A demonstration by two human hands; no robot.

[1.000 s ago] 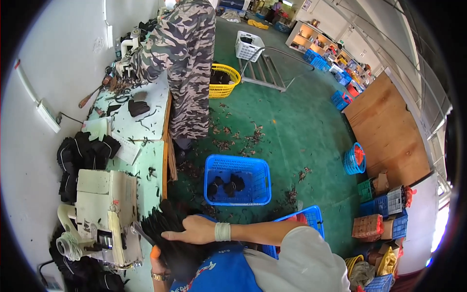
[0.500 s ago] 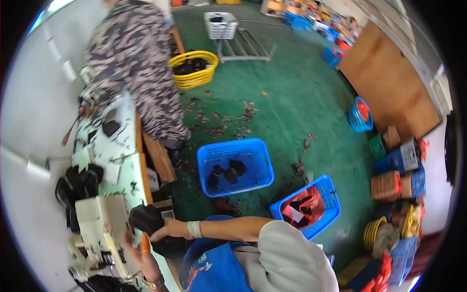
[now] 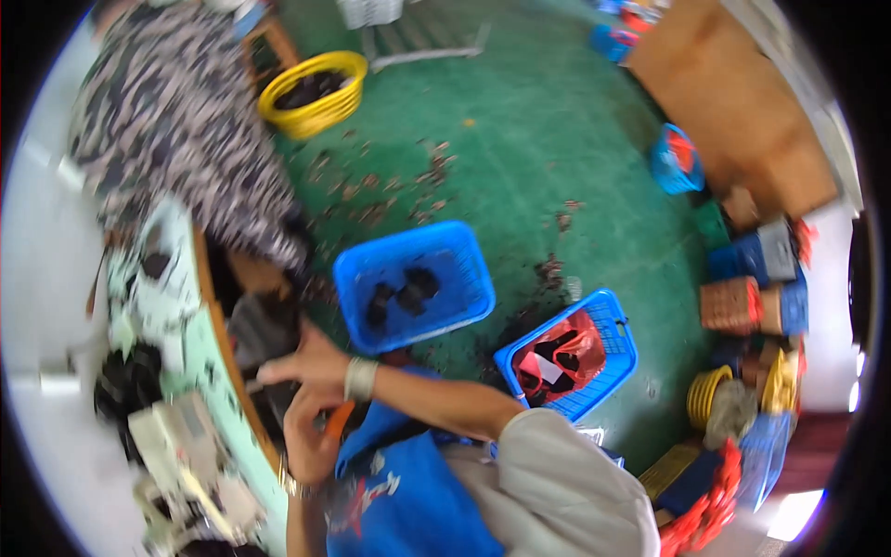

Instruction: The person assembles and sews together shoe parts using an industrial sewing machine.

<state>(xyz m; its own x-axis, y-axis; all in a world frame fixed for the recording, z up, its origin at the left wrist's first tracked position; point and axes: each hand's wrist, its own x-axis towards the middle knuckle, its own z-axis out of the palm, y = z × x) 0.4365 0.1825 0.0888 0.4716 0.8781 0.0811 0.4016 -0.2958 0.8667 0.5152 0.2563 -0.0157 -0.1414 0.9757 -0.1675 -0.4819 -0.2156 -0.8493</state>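
My two hands are close together by the right edge of the pale green surface (image 3: pixel 219 376). My right hand (image 3: pixel 318 360) has a pale wristband (image 3: pixel 361 379) and spread fingers. My left hand (image 3: pixel 311 441) is just nearer, with bent fingers and an orange finger cover (image 3: pixel 340 420). It is blurry, so I cannot tell if either one holds anything. A dark grey bundle (image 3: pixel 262 323), maybe cloth, is just past my right hand. The sewing machine (image 3: pixel 190 450) sits on the left. Black bundles (image 3: pixel 415 293) lie in the blue basket (image 3: pixel 481 278) to the right.
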